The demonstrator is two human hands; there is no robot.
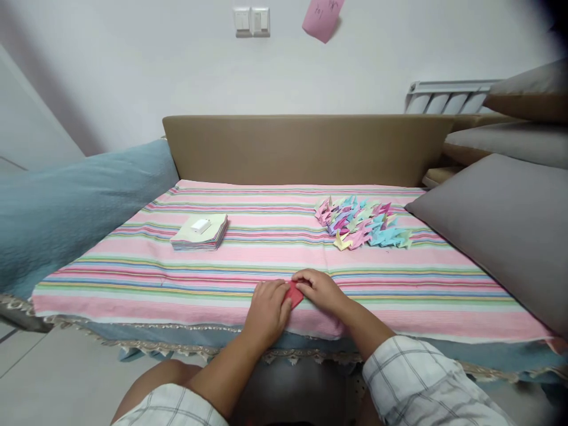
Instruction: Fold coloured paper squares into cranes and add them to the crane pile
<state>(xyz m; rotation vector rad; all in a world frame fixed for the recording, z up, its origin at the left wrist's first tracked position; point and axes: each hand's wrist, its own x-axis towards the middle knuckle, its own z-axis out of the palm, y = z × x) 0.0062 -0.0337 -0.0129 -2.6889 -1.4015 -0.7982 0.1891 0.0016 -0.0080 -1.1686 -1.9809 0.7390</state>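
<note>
Two hands on a red paper [293, 294]
Left hand [266, 310] and right hand [320, 291] pinch it; the soft striped cloth [177, 278] may shift, skewing the crease.

left hand [266, 310], right hand [320, 290] — palms down, close

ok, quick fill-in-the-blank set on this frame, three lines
1. The left hand and right hand both touch a folded paper coloured ___.
2. The pile of origami cranes lies to the ___ of the paper stack.
3. The small object on top of that stack is ___.
Missing words: red; right; white.
</note>
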